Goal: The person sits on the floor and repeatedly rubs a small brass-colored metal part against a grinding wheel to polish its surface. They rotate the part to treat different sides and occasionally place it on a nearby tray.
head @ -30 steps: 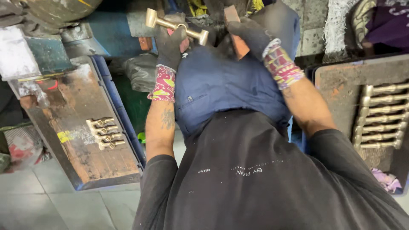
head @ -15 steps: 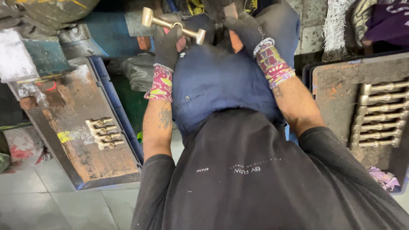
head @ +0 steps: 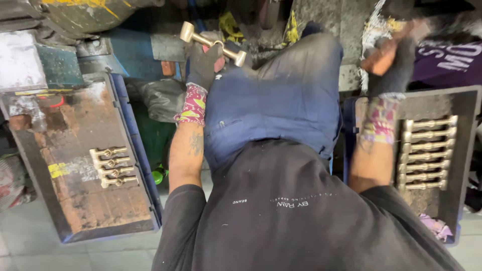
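left: tray (head: 30, 150) bare but for four brass pieces (head: 111, 166) mid-right | centre: blue-clad knee (head: 273, 95) fills the middle, left hand (head: 203, 62) with brass rod (head: 213, 44) above it hard against machine parts | right: tray (head: 464, 108) packed with brass rods (head: 427, 153), dark strip along its outer edge free, right hand (head: 394, 68) over its top corner

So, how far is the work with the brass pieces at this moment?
Four brass pieces lie in a row on the left tray, seemingly finished. The left hand holds one brass piece over the lap; the right hand, blurred, is above the right tray, where seven brass bars wait.
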